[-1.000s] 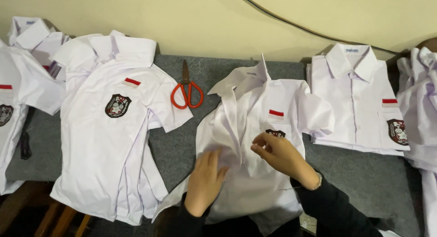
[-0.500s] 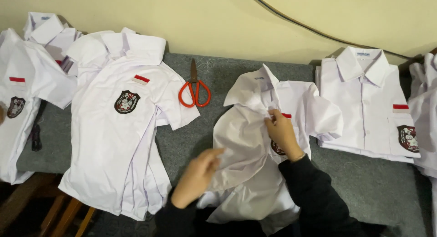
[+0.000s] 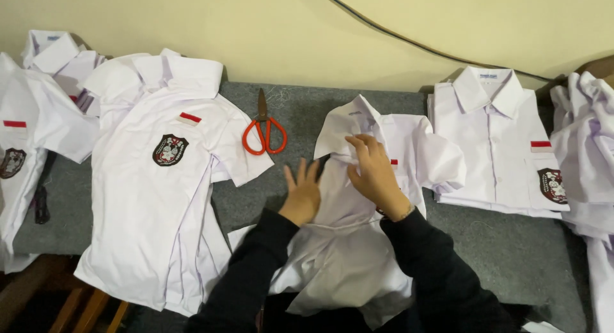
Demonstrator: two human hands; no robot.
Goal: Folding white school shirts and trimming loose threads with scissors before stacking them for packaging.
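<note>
Pressing flat, open left hand (image 3: 302, 193), right hand (image 3: 374, 170) pinching white shirt (image 3: 345, 243), red chest label (image 3: 394, 161) beside it

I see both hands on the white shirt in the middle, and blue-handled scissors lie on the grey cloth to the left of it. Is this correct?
Not fully. The head view shows that the scissors have orange-red handles, not blue. The rest holds: the left hand and the right hand both rest on the white short-sleeved shirt in the middle, and the scissors lie on the grey cloth table cover to its left.

Both hands (image 3: 339, 182) on white shirt (image 3: 358, 256)
</note>
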